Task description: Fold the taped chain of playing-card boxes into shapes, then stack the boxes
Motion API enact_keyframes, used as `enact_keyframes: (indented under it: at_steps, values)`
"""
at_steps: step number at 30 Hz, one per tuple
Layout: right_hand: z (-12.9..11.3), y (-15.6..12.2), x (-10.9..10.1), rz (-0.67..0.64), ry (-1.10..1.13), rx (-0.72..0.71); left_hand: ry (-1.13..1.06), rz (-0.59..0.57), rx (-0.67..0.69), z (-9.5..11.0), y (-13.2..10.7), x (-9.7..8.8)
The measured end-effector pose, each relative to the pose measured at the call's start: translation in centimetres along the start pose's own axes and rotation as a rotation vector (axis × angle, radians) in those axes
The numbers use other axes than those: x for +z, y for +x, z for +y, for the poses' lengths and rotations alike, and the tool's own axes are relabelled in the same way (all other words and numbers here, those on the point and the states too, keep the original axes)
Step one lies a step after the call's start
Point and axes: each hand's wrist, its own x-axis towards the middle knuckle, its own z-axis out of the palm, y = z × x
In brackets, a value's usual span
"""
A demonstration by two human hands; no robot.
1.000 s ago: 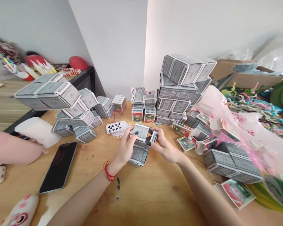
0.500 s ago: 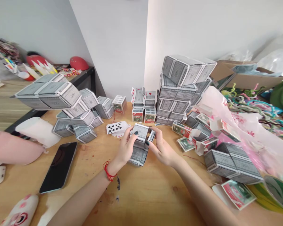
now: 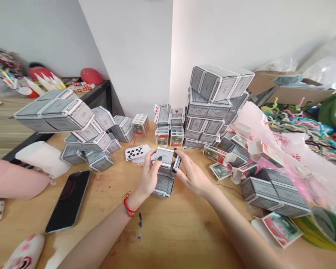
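A small block folded from grey-backed playing cards (image 3: 164, 156) sits between my hands near the middle of the table. My left hand (image 3: 149, 172) grips its left side, thumb on the top face. With thumb and fingertips, my right hand (image 3: 192, 172) pinches a folded playing card (image 3: 177, 162) at the block's right side, and a dark gap shows between the two. Below and nearer to me is another card block (image 3: 164, 184), touching or joined to the first; I cannot tell which. Behind my left hand lies a loose pile of cards (image 3: 137, 152), a spade card on top.
A tall stack of card blocks (image 3: 208, 108) stands at the back right, a leaning stack (image 3: 86, 130) at the left. Boxed decks (image 3: 162, 137) stand at the back. A phone (image 3: 68, 201) lies left; opened card boxes (image 3: 220, 170) and green-yellow tape (image 3: 324, 228) lie right.
The folded card at the block's right side has tilted and shifted slightly left, together with my right fingertips. My left hand keeps its grip. The whole view has shifted a little.
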Motion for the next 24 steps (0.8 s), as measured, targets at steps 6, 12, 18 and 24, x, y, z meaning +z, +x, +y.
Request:
enact_keyframes:
  at_steps: [6,12,18,24]
  values:
    - [0.0,0.1,-0.2,-0.007,0.013,0.011,0.029,-0.011,0.005,-0.2,0.1,-0.1]
    - [0.2,0.0,-0.2,-0.019,0.063,0.012,0.011,-0.039,-0.02,-0.3,0.3,-0.2]
    - [0.0,-0.3,0.7,0.013,0.161,-0.009,-0.027,-0.057,-0.042,0.4,0.1,0.0]
    - [0.2,-0.6,2.0,0.076,0.297,-0.082,-0.041,-0.114,-0.061,1.2,-0.2,0.0]
